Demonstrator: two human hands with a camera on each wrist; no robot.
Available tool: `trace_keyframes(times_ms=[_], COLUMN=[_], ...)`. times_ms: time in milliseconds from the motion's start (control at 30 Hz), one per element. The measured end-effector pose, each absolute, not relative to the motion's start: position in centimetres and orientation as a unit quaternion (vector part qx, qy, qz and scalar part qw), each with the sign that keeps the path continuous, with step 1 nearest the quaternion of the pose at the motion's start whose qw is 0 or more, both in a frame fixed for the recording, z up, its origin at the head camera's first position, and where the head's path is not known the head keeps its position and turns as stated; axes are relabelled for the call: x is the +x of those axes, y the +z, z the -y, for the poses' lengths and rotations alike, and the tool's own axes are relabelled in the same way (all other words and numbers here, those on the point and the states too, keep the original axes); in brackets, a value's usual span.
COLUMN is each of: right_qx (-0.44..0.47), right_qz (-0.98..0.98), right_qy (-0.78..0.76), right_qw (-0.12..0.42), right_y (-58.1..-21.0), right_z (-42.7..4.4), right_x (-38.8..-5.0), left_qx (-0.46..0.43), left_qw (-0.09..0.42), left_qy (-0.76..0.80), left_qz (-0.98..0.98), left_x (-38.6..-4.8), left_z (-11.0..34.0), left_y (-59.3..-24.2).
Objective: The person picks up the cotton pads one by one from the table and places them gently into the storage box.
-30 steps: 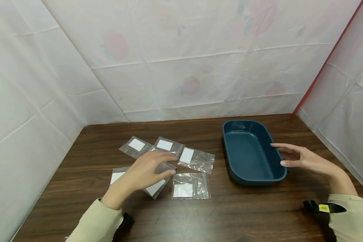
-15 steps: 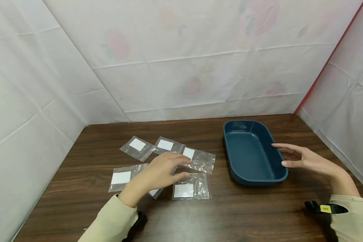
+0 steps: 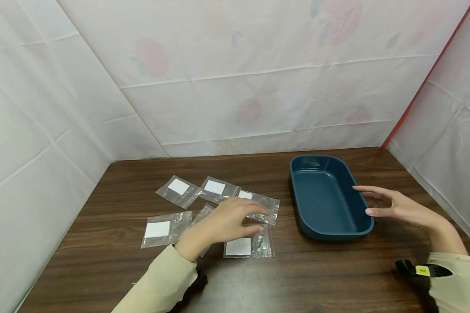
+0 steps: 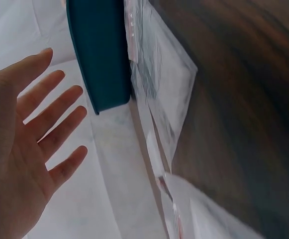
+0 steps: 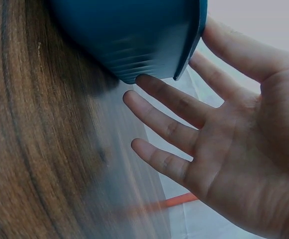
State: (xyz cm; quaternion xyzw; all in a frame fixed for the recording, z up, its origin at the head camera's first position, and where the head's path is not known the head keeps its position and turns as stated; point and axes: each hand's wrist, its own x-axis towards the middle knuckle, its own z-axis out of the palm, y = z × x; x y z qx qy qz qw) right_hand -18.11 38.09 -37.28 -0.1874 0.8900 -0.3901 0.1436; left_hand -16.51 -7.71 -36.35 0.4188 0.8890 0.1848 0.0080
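Note:
My left hand [image 3: 226,221] hovers over the clear zip bags with fingers spread and relaxed, holding nothing. Beneath it, partly hidden, lie the front right bag [image 3: 263,248], a middle bag [image 3: 201,213] and the back right bag [image 3: 268,204]. Each clearly visible bag has a white rectangle, such as the left bag [image 3: 156,230]. A dark blue rectangular tub [image 3: 324,204] stands to the right. My right hand [image 3: 403,208] touches the tub's right rim with thumb and index fingertip. In the right wrist view, the other fingers [image 5: 164,127] extend along the tub's outside.
Two more bags, the back left bag [image 3: 176,198] and the back middle bag [image 3: 213,187], lie near the far edge of the brown wooden table [image 3: 282,287]. White printed curtains [image 3: 219,87] hang behind and at both sides.
My left hand has moved right across the bags, from above the middle bag to above the right-hand ones, uncovering the left bag. The right hand stays at the tub's rim; the bags lie still.

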Motion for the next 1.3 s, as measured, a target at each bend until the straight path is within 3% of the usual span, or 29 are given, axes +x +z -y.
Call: trace_keyframes(times_ms=[733, 1033, 1300], right_qx=[-0.187, -0.201, -0.201], right_qz=[-0.899, -0.897, -0.896], right_qy=[-0.370, -0.370, -0.371], right_qw=[0.142, 0.136, 0.137], right_y=[-37.0, -37.1, -37.1], right_z=[-38.0, -38.1, -38.1], right_x=[-18.1, -18.0, -18.0], left_qx=[0.424, 0.439, 0.471], left_qw=[0.126, 0.145, 0.121], left_qy=[0.199, 0.179, 0.127], left_qz=[-0.874, -0.868, -0.864], left_x=[-17.9, -18.5, -18.8], left_z=[5.4, 4.8, 4.3], left_y=[-37.9, -38.5, -39.2])
